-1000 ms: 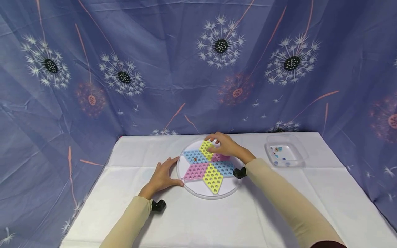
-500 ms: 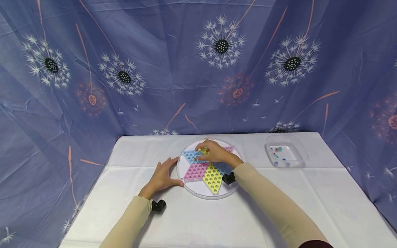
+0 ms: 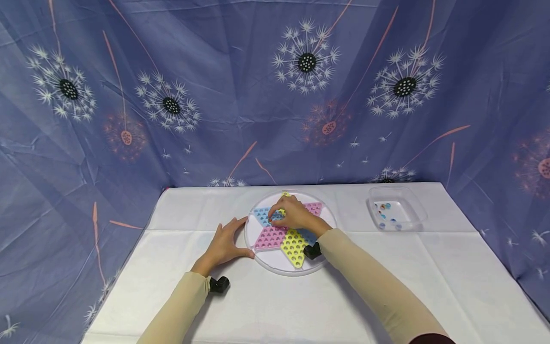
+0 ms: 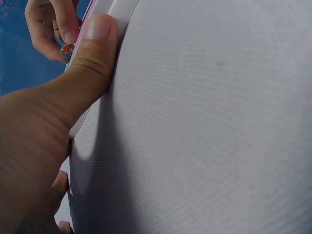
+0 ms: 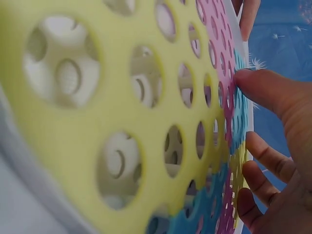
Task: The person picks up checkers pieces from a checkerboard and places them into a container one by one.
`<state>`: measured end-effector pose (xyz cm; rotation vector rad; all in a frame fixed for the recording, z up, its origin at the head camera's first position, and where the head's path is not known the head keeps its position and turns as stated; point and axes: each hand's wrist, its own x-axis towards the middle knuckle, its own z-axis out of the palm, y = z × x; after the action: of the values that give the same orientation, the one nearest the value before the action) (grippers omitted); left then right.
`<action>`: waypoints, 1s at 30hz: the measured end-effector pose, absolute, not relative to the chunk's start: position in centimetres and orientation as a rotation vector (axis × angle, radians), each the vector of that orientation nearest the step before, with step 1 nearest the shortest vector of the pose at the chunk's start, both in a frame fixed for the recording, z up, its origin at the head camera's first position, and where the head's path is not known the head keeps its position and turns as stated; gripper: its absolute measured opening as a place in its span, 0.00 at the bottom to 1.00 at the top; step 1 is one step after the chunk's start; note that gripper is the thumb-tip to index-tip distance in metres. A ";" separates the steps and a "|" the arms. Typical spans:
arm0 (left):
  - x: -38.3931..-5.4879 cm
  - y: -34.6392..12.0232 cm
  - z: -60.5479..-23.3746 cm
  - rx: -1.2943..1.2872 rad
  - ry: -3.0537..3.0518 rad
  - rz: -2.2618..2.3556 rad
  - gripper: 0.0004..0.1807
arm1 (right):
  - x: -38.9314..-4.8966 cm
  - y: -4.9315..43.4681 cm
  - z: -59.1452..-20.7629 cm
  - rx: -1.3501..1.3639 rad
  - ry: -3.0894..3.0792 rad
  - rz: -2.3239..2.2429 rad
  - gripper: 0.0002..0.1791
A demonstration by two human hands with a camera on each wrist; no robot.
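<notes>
A round white Chinese checkers board (image 3: 275,264) with a pink, blue and yellow star lies on the table. My left hand (image 3: 225,244) rests against its left rim, fingers and thumb spread apart; in the left wrist view the thumb (image 4: 92,53) presses on the rim. Over the blue section at the upper left, my right hand (image 3: 293,212) pinches a marble (image 4: 67,50) between thumb and index finger. That marble looks orange and blue and sits right at the holes. The right wrist view shows the board's yellow holes (image 5: 112,117) up close, with the right hand's other fingers bent over it.
To the right of the board stands a clear plastic box (image 3: 412,217) with several coloured marbles (image 3: 383,216) inside. A white cloth (image 3: 275,306) covers the table. Behind it hangs a blue curtain (image 3: 240,110) with dandelion prints.
My right hand has moved left and toward me, from the yellow top point to the blue section, and its fingers have closed on the marble there. The left hand stays at the rim.
</notes>
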<state>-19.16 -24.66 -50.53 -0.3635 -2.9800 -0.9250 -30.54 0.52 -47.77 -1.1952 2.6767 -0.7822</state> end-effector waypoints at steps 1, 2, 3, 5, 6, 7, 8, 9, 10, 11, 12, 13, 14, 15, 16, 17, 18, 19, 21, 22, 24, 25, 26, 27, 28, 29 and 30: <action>-19.2 -24.7 -50.5 -0.363 -2.981 -0.924 0.64 | -30.5 0.5 -47.7 -1.182 2.679 -0.778 0.08; -19.2 -24.7 -50.5 -0.361 -2.983 -0.922 0.64 | -30.5 0.5 -47.7 -1.170 2.680 -0.774 0.07; -19.1 -24.7 -50.5 -0.360 -2.985 -0.921 0.64 | -30.5 0.5 -47.7 -1.163 2.681 -0.771 0.07; -19.1 -24.7 -50.4 -0.357 -2.987 -0.922 0.64 | -30.5 0.5 -47.6 -1.147 2.683 -0.761 0.07; -19.1 -24.7 -50.4 -0.358 -2.987 -0.923 0.64 | -30.5 0.5 -47.6 -1.139 2.684 -0.757 0.07; -19.1 -24.7 -50.4 -0.358 -2.985 -0.924 0.64 | -30.5 0.5 -47.6 -1.135 2.684 -0.754 0.07; -19.1 -24.7 -50.4 -0.356 -2.986 -0.922 0.63 | -30.5 0.5 -47.6 -1.135 2.685 -0.756 0.07; -19.1 -24.7 -50.4 -0.357 -2.984 -0.924 0.63 | -30.5 0.5 -47.5 -1.136 2.685 -0.758 0.06; -19.2 -24.7 -50.4 -0.357 -2.984 -0.926 0.63 | -30.4 0.5 -47.5 -1.137 2.684 -0.759 0.06; -19.2 -24.7 -50.5 -0.356 -2.984 -0.926 0.63 | -30.4 0.5 -47.5 -1.141 2.683 -0.762 0.06; -19.2 -24.7 -50.5 -0.357 -2.984 -0.925 0.63 | -30.4 0.5 -47.4 -1.145 2.681 -0.767 0.06; -19.2 -24.7 -50.5 -0.358 -2.985 -0.925 0.63 | -30.4 0.5 -47.4 -1.150 2.679 -0.769 0.06; -19.2 -24.7 -50.5 -0.359 -2.983 -0.923 0.63 | -30.4 0.5 -47.4 -1.154 2.678 -0.772 0.06; -19.2 -24.7 -50.6 -0.357 -2.983 -0.926 0.63 | -30.5 0.5 -47.4 -1.155 2.675 -0.771 0.06; -19.2 -24.7 -50.6 -0.356 -2.983 -0.919 0.64 | -30.5 0.5 -47.4 -1.157 2.674 -0.767 0.06; -19.2 -24.7 -50.6 -0.357 -2.982 -0.918 0.64 | -30.5 0.5 -47.5 -1.158 2.674 -0.759 0.06; -19.2 -24.7 -50.6 -0.363 -2.977 -0.917 0.64 | -30.6 0.5 -47.5 -1.163 2.673 -0.755 0.06; -19.1 -24.7 -50.5 -0.363 -2.975 -0.918 0.64 | -30.6 0.5 -47.5 -1.170 2.672 -0.752 0.06; -19.1 -24.6 -50.5 -0.363 -2.973 -0.919 0.64 | -30.7 0.6 -47.5 -1.188 2.664 -0.754 0.06; -19.1 -24.6 -50.5 -0.365 -2.970 -0.919 0.64 | -30.7 0.7 -47.4 -1.202 2.657 -0.760 0.06; -19.0 -24.6 -50.4 -0.370 -2.963 -0.924 0.64 | -30.9 0.9 -47.3 -1.249 2.634 -0.793 0.05; -19.0 -24.6 -50.4 -0.364 -2.967 -0.925 0.64 | -31.0 1.0 -47.2 -1.260 2.618 -0.820 0.05; -19.0 -24.6 -50.4 -0.365 -2.968 -0.925 0.64 | -31.1 1.1 -47.0 -1.265 2.599 -0.854 0.05; -19.0 -24.6 -50.4 -0.365 -2.971 -0.927 0.65 | -31.3 1.2 -46.9 -1.269 2.577 -0.892 0.05; -19.0 -24.6 -50.4 -0.366 -2.971 -0.927 0.65 | -31.4 1.3 -46.8 -1.269 2.559 -0.925 0.05; -19.0 -24.6 -50.4 -0.367 -2.973 -0.925 0.65 | -31.5 1.5 -46.7 -1.267 2.545 -0.954 0.05; -19.0 -24.6 -50.4 -0.365 -2.974 -0.925 0.65 | -31.6 1.6 -46.6 -1.256 2.532 -0.979 0.05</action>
<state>-18.99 -24.60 -50.37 -0.3651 -2.9743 -0.9246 -31.64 1.60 -46.57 -1.2565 2.5323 -0.9794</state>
